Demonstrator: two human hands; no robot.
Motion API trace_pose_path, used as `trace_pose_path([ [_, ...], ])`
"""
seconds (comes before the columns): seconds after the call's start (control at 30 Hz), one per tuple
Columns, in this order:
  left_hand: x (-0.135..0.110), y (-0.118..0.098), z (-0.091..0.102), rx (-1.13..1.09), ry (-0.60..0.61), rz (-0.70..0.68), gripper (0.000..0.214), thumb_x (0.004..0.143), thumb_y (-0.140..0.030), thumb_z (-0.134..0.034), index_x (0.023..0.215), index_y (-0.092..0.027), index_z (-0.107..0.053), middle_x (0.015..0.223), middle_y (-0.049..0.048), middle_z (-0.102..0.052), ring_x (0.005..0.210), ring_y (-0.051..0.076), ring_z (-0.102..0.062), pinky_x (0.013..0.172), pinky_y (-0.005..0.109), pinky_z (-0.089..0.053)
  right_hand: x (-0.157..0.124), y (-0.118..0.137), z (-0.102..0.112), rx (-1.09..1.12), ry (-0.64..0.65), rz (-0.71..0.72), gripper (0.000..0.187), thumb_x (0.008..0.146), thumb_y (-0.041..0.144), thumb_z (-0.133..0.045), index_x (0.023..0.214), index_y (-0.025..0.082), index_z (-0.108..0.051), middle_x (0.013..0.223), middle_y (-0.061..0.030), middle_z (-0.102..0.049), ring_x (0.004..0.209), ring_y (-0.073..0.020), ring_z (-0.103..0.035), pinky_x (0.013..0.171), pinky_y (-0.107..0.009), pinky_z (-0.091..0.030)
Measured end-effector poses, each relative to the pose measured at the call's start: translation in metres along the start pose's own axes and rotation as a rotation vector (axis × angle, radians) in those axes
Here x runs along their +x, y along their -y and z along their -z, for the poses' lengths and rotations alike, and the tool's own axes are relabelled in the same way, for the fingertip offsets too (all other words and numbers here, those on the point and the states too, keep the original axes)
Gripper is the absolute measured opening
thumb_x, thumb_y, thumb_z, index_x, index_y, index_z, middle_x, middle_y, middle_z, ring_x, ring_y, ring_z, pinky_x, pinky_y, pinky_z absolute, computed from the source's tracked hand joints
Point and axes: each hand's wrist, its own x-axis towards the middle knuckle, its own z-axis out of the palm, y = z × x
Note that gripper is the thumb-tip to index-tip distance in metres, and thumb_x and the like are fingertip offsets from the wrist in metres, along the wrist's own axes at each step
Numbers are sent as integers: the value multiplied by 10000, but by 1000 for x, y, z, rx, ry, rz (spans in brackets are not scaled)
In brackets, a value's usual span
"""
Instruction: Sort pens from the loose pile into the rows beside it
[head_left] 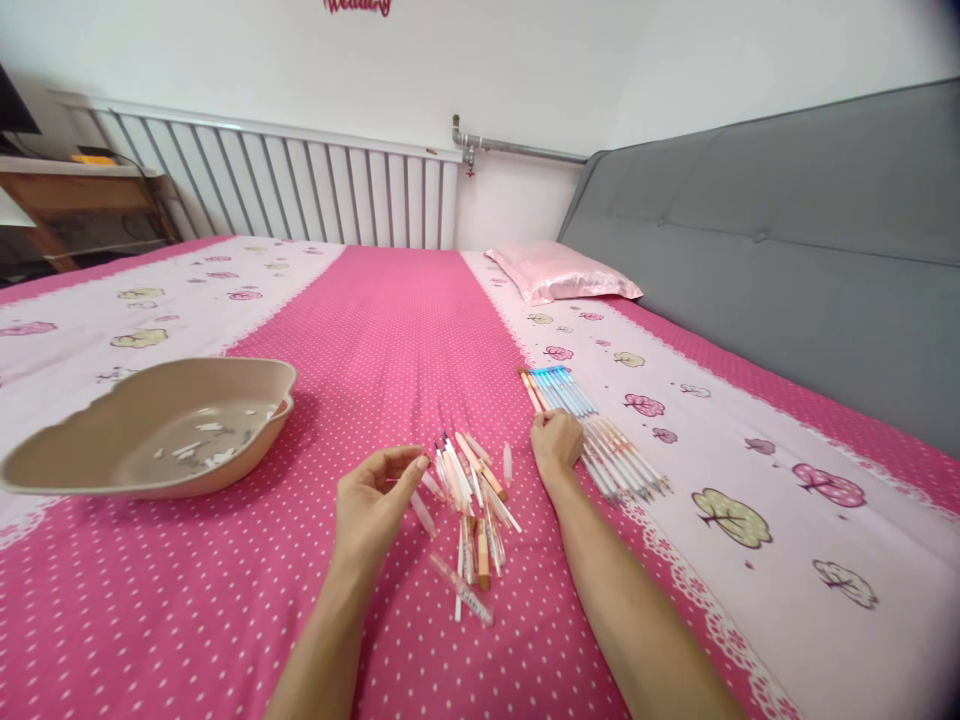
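My left hand [375, 500] hovers over the pink dotted bedsheet with fingers curled, thumb and fingertips pinched on a thin part at the left edge of a loose pile of pens and pen parts [469, 500]. My right hand [556, 442] rests closed, knuckles up, on the near end of a tidy row of assembled pens [592, 430] laid side by side; what its fingers hold is hidden. One clear pen tube [461, 590] lies apart, nearest to me.
A beige scalloped tray [45, 465] with several small white pieces in it sits on the bed to the left. A pink pillow [559, 270] lies at the far end. A grey padded headboard [787, 260] runs along the right; a radiator [285, 185] is behind.
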Motion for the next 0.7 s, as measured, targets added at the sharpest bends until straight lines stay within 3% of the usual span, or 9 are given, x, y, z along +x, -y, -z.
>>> trace_pose_path([
  [0.7,0,-1,0,31,13,9,380,606,-416,-741,858,-137,-688,816,86,-703,711,176,-633,628,265,-485,1,-1,3,40,-7,-26,246,802,236,-491,849,97,-689,826,-178,-684,784,-248,-647,677,-296,-410],
])
